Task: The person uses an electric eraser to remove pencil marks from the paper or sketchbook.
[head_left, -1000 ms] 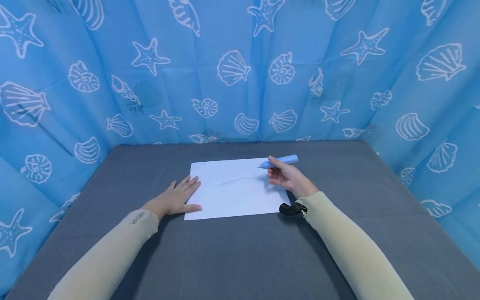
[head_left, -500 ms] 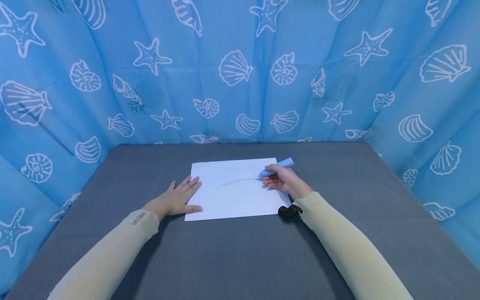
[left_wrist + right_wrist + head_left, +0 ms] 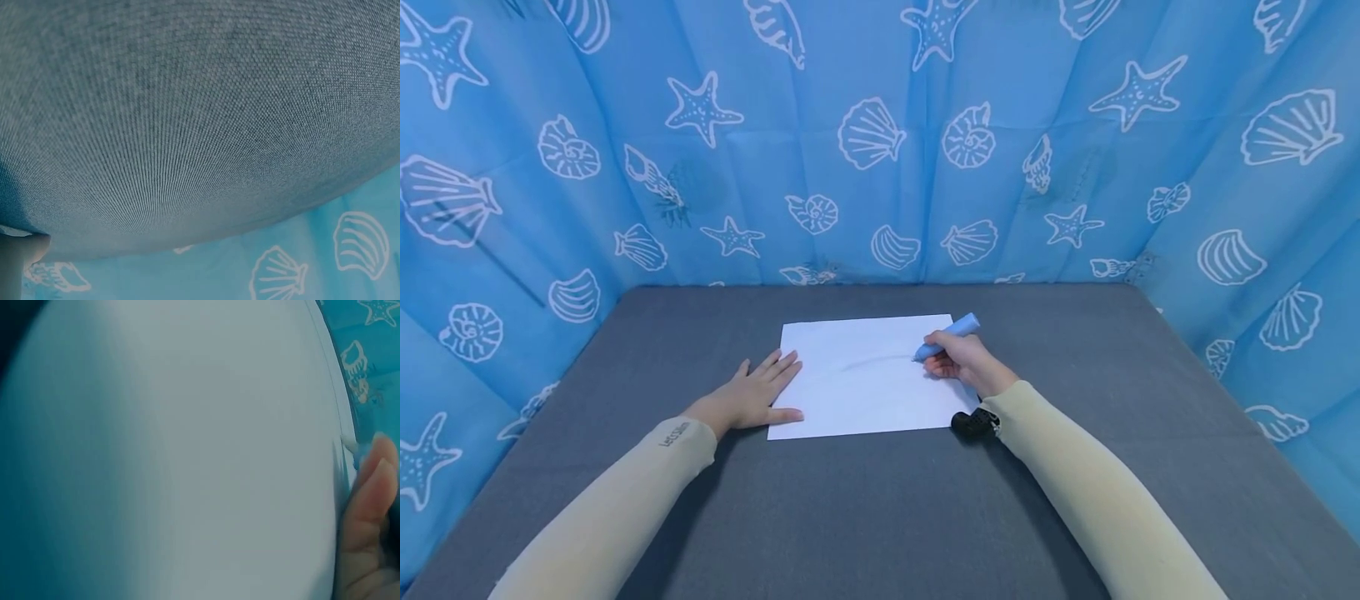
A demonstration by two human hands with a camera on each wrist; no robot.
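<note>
A white sheet of paper (image 3: 857,400) lies flat, with a faint grey curved streak across its middle; whether this is a crease or a mark I cannot tell. My left hand (image 3: 752,398) rests on the paper's left edge, fingers spread. Over the right part of the sheet, my right hand (image 3: 961,360) pinches a light blue marker (image 3: 946,335), its tip pointing down and left at the paper. Contact between tip and sheet cannot be made out. The right wrist view shows the right fingers (image 3: 370,503) beside the pale tip of the marker (image 3: 350,445).
A dark grey cloth (image 3: 865,517) covers the table. Blue curtains (image 3: 880,200) with white shells and starfish hang behind it and at both sides. A black device (image 3: 973,423) sits under the right wrist, by the paper's lower right corner.
My right hand has come down and slightly left with the marker, whose tip has dropped towards the sheet and whose body is now more steeply tilted. The left hand stays in place.
</note>
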